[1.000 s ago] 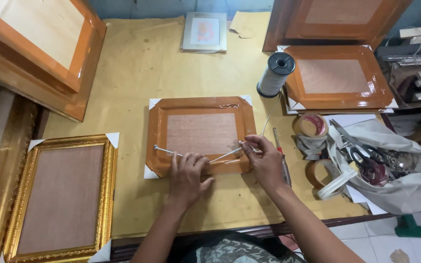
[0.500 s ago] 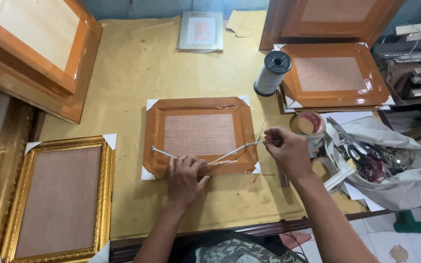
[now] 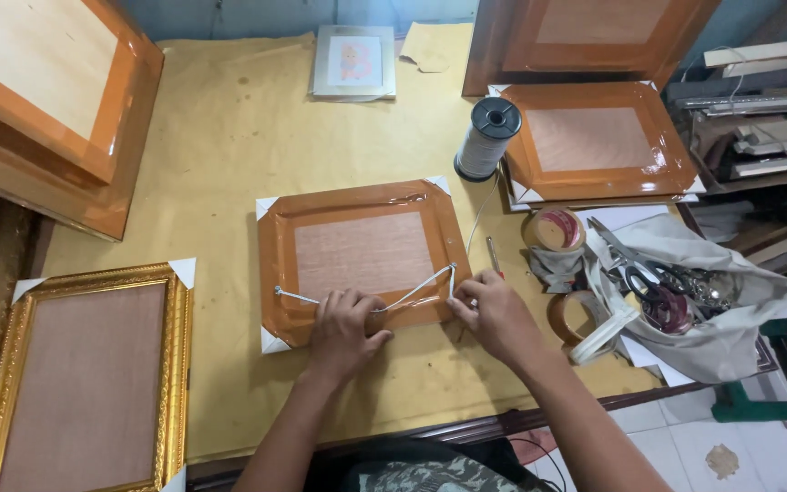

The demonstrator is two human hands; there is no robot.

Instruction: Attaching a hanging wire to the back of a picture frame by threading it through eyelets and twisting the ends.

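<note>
Pressing down near the lower edge of the orange frame (image 3: 363, 258), your left hand (image 3: 345, 330) lies with its fingers bent over the white cord (image 3: 412, 293) where the cord runs along the frame's back; it pins the cord rather than lying loose. Your right hand (image 3: 494, 312) sits just beside the frame's lower right corner, its fingers pinched closed on the cord's end. The cord stretches from a fixing at the frame's left side, passes under your left fingers, then rises to a second fixing near the right edge.

That frame lies face down in the middle of the tabletop (image 3: 229, 137), which is covered in yellow-brown paper, with white corner guards at its corners. A spool of white cord (image 3: 486, 138) stands upright just beyond the frame's upper right corner, and a strand trails from it toward your right hand. To your left lies a gold frame (image 3: 84, 374), well apart from your hands. To your right, a roll of tape (image 3: 554, 229) and a grey cloth bag (image 3: 703, 310) holding scissors (image 3: 635, 269) sit near your right forearm. A second orange frame (image 3: 594, 150) lies behind them, and a small silver frame (image 3: 353, 62) rests at the far edge.
</note>
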